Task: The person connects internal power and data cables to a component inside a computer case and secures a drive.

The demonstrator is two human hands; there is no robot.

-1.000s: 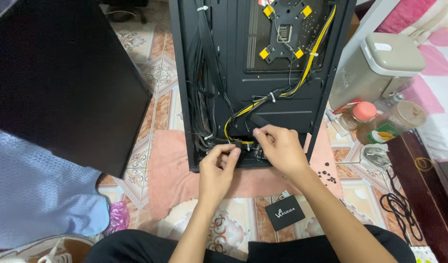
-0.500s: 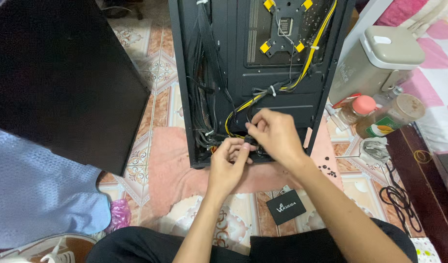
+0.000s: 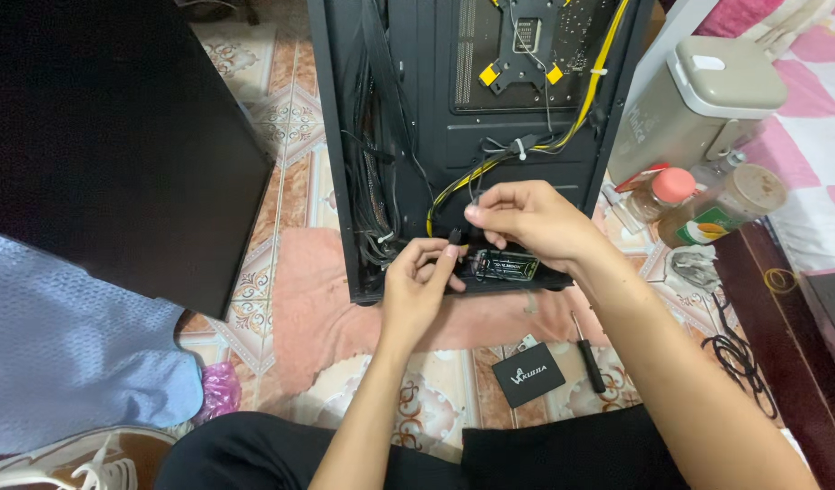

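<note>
Black steel walls of an open computer case [image 3: 345,136] fill the upper centre of the frame, its back side facing up over a pink mat [image 3: 309,299] on patterned tile. Both hands meet at the case's lower edge, near the centre of the frame: the left hand [image 3: 419,289] curls its fingers narrowly around a small black connector [image 3: 455,238], and the right hand [image 3: 526,222] pinches the same plug or its lead from above, though the view is too tight to be sure which. A yellow-sleeved cable [image 3: 490,168] runs just above them. Judging from this, a slipping pinch could bend pins or pull the lead loose, and a forearm could catch the 1 screwdriver [image 3: 588,352] or the black card [image 3: 528,374] lying lower right.
</note>
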